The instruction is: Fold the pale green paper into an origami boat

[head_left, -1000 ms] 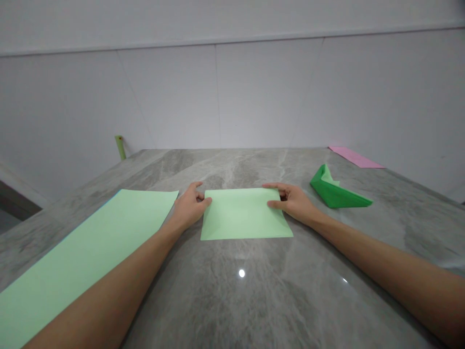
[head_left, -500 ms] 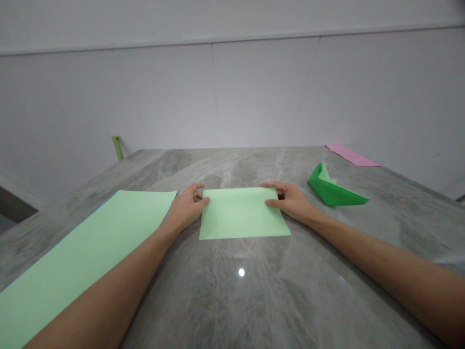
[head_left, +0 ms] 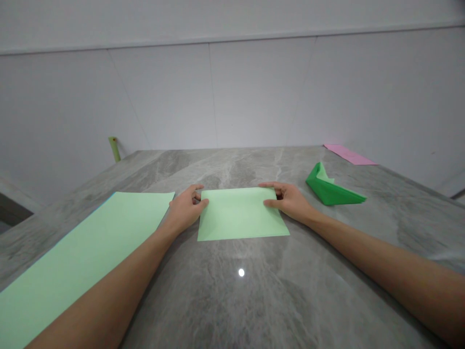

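A light green sheet of paper (head_left: pixel 241 215) lies on the grey marbled tabletop (head_left: pixel 232 300) in front of me, and its near edge looks doubled, as if folded. My left hand (head_left: pixel 188 204) holds its left edge near the far corner, thumb on top and fingers curled behind. At the far right corner my right hand (head_left: pixel 286 199) has its thumb on the paper and its index finger along the far edge. The undersides of the grips are hidden.
Larger light green sheets (head_left: pixel 94 247) lie at the left, partly under my left forearm. A folded green paper boat (head_left: pixel 332 188) sits to the right. Pink paper (head_left: pixel 350 154) lies at the back right by the wall (head_left: pixel 250 92). A yellow-green strip (head_left: pixel 115 149) stands at the far left edge.
The whole view has shifted very slightly. Both hands keep the same hold on the light green paper.
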The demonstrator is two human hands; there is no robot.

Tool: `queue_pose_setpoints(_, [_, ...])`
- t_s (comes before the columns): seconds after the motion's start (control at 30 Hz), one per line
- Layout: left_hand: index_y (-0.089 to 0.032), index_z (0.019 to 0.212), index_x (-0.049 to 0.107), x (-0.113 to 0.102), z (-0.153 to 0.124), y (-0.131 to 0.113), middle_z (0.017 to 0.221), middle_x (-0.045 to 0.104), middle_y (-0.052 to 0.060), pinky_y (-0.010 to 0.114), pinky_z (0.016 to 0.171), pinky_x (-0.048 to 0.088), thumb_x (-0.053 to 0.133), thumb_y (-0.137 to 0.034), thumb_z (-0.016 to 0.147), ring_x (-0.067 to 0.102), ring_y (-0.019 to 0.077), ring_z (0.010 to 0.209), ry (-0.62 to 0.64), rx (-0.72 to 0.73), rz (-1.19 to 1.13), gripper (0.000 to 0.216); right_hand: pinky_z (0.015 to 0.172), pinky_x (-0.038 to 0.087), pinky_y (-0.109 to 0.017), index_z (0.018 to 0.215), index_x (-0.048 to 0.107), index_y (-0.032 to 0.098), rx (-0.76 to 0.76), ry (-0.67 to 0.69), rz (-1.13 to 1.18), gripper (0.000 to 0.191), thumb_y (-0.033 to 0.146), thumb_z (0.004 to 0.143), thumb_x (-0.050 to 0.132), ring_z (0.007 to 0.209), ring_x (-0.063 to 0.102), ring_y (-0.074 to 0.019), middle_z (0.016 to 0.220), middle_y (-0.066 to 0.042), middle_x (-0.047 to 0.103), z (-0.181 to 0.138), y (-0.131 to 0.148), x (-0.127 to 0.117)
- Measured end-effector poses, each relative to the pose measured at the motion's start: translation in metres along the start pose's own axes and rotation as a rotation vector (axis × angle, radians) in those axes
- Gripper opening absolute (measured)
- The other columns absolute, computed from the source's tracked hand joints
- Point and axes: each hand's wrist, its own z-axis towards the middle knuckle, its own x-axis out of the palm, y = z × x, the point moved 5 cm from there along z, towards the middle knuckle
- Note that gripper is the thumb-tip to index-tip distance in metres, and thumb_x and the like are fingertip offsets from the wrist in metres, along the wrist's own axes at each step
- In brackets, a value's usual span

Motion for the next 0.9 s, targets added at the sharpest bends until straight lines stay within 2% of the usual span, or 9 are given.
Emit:
queue_pose_setpoints(0.2, [-0.022,0.105,0.055,0.0,0.001,0.004,0.076,0.067,-0.001,0.033,0.071,0.046,0.058,-0.035,0.074,0.063,0.0204,0.076,-0.012,-0.039,-0.02,0.034,0.067,0.053,-0.027,0.118,0.061,0.019,-0.004,-0.008,-0.022,0.053,0.016,0.065,0.067,0.073,0.066,-0.0173,0.084,-0.001,0.071,0.0,-0.001,0.0])
queue_pose_setpoints(0.33, [-0.022,0.099,0.053,0.001,0.002,0.01,0.075,0.067,0.0,0.033,0.069,0.046,0.06,-0.037,0.075,0.063,0.0208,0.075,-0.033,-0.055,-0.03,0.03,0.065,0.052,-0.026,0.118,0.061,0.017,-0.008,-0.006,0.011,0.054,0.016,0.064,0.066,0.07,0.064,-0.0164,0.081,-0.001,0.07,-0.001,0.0,0.0])
queue_pose_setpoints(0.9, [-0.026,0.11,0.061,0.002,0.003,0.008,0.074,0.067,-0.002,0.031,0.07,0.046,0.059,-0.035,0.075,0.063,0.0195,0.076,0.029,0.007,-0.064,0.036,0.063,0.052,-0.026,0.119,0.061,0.016,-0.022,-0.004,-0.046,0.054,0.018,0.065,0.066,0.069,0.063,-0.0164,0.079,-0.001,0.068,-0.002,0.001,0.0])
